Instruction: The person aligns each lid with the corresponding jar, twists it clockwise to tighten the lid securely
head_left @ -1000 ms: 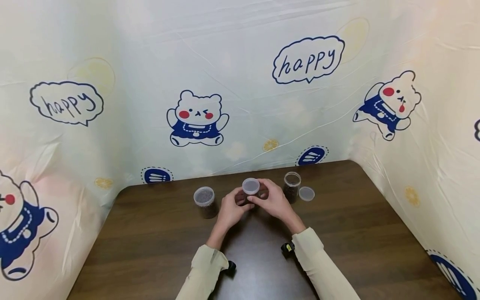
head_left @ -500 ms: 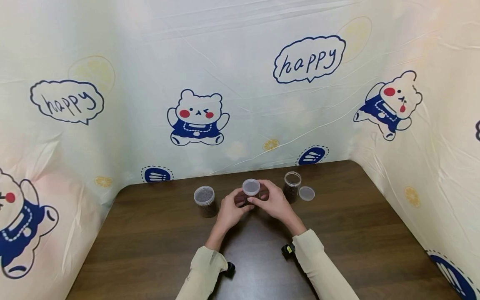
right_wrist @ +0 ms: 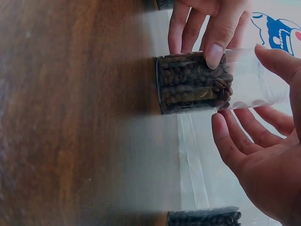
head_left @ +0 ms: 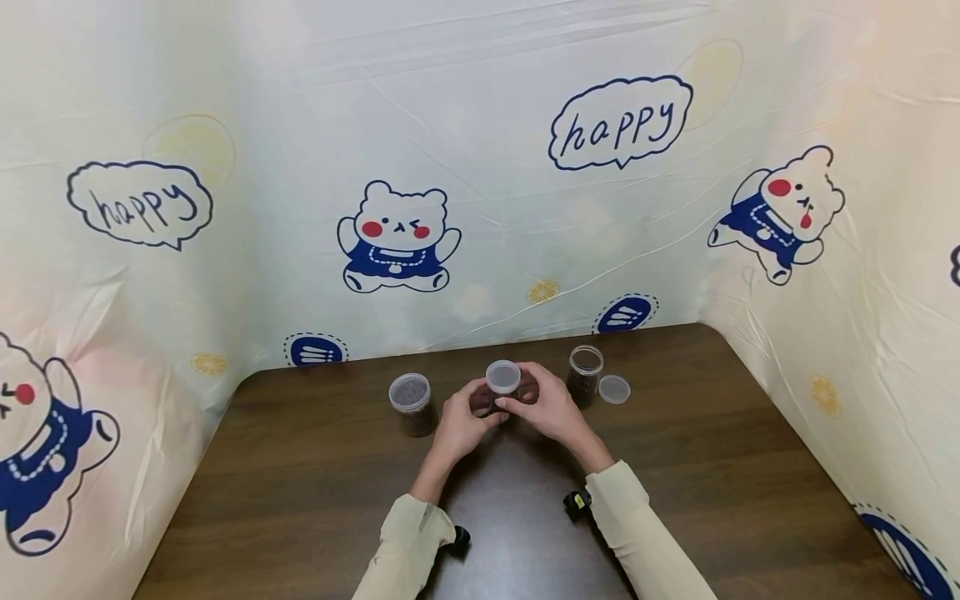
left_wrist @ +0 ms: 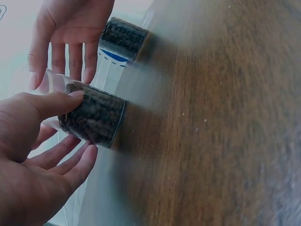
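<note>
A clear jar [head_left: 504, 379] about half full of dark coffee beans [right_wrist: 193, 82] stands on the table between my hands, a translucent lid on its top. My left hand [head_left: 461, 418] grips the jar low down, its thumb [left_wrist: 70, 101] lying across the beans and its fingers behind. Higher up, around the bean-free upper part, my right hand [head_left: 551, 404] holds the jar, with the thumb on one side and fingertips on the other. Part of the jar's body is hidden by the hands in the head view.
On the left stands a lidded jar [head_left: 412, 408] of beans. Right of my hands is an uncovered jar [head_left: 585, 375] with beans, and a loose round lid [head_left: 615, 389] lies beside it. A printed curtain [head_left: 495, 192] hangs behind the brown wooden table [head_left: 315, 492].
</note>
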Demonstrator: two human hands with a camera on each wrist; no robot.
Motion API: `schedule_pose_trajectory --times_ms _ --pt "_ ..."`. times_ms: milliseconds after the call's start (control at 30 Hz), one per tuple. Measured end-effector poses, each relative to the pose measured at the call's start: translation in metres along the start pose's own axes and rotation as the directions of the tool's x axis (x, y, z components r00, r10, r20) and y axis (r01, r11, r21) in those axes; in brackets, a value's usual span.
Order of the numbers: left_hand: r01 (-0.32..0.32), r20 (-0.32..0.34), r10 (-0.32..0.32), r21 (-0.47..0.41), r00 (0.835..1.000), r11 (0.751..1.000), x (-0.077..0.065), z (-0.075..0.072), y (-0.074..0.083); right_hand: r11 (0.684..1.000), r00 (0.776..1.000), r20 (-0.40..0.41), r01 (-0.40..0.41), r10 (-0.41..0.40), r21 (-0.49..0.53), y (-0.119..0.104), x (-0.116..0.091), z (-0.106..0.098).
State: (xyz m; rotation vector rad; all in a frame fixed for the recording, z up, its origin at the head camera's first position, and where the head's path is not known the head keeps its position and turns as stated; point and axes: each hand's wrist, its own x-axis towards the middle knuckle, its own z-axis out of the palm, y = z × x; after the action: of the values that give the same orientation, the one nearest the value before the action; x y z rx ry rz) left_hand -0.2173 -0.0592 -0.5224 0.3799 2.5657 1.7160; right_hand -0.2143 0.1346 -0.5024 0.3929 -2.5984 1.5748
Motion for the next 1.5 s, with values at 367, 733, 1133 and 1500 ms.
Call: schedule_pose_trajectory --times_ms 367,733,1133,1500 --pt "0.004 -0.031 -0.004 -0.023 0.999 1.000 -0.001 0.001 0.004 0.999 1.000 -0.010 0.022 -0.022 -0.029 0.005 0.000 -0.001" --pt "-0.049 -0.086 0.050 0.011 0.995 0.999 -0.004 -0.004 0.025 0.998 0.998 -0.043 0.048 -0.049 -0.027 -0.005 -0.003 -0.007" --pt "-0.142 -0.109 0.167 0.208 0.980 0.968 -0.006 -0.006 0.065 0.987 0.986 -0.077 0.141 -0.147 -0.078 -0.027 -0.007 -0.028" --pt "-0.220 -0.077 0.250 0.280 0.965 0.935 -0.006 -0.004 0.090 0.971 0.966 -0.125 0.211 -0.224 -0.109 -0.045 -0.014 -0.056"
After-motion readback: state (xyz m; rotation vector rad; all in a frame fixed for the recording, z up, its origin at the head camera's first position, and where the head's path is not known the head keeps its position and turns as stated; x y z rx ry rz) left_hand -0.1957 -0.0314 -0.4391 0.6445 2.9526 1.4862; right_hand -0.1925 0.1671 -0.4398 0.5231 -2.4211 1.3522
